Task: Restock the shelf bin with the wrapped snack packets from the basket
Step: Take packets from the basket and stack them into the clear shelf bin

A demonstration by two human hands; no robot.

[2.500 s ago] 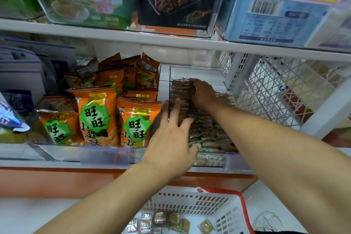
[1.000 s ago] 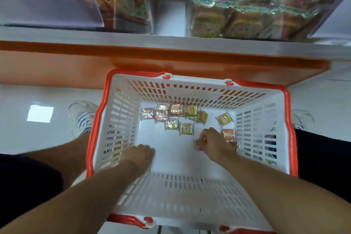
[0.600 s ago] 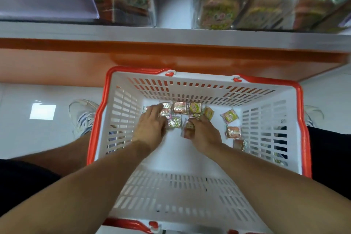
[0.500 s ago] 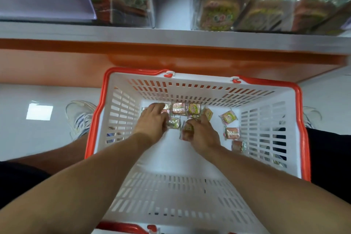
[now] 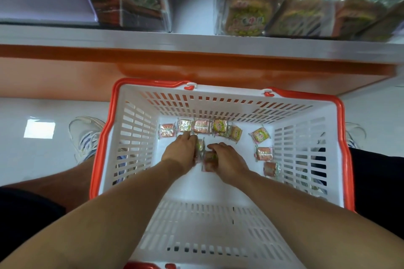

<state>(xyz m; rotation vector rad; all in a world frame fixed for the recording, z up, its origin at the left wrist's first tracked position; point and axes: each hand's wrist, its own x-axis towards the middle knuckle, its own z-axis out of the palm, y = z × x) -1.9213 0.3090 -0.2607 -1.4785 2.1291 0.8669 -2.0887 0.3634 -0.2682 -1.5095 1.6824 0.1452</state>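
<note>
A white basket with a red rim (image 5: 340, 129) stands on the floor below me. Several small wrapped snack packets (image 5: 201, 126) lie along its far wall and right side. Both my hands are down inside it, side by side. My left hand (image 5: 181, 150) is curled round a packet (image 5: 200, 146) at the basket's middle. My right hand (image 5: 227, 160) grips another packet (image 5: 209, 157), its fingers curled over it. Part of each held packet is hidden by the fingers.
Above the basket runs an orange shelf base (image 5: 196, 67) with a grey shelf edge (image 5: 196, 43). Clear bins of packaged snacks (image 5: 284, 6) sit on that shelf. My legs and white shoes (image 5: 85, 137) flank the basket on the pale floor.
The view dropped from the shelf bin to the basket. Both hands reached in among the packets, closed on them and have drawn back a little toward me.
</note>
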